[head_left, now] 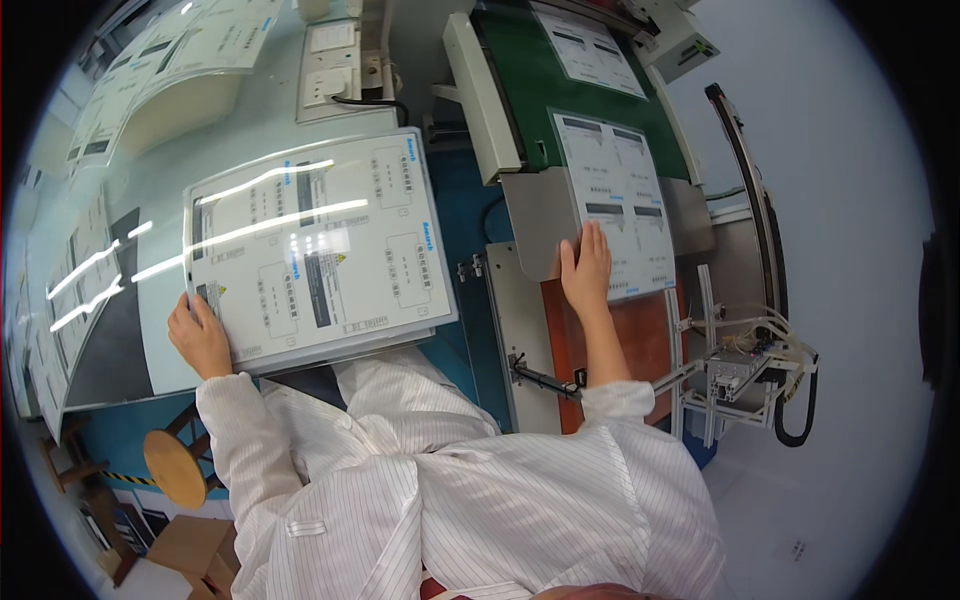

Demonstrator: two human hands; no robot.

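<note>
Green conveyor belt (520, 60) lies ahead of the right hand (590, 272), with one printed label sheet (620, 180) spanning its near end and the grey metal plate (535, 215) nearer the hand. The right hand is spread, fingers straight and together, thumb apart, over the sheet's near left edge; it grips nothing, and how hard it presses I cannot tell. The left hand (203, 335) is half open at the near left corner of a glossy stack of printed sheets (310, 240), thumb parted from the fingers; whether it pinches any I cannot tell.

To guide the sheet well, I would keep the right palm flat and light, square the sheet's side to the belt, and avoid buckling it where plate meets belt. The left fingers should steady the stack's corner without bending it.
</note>
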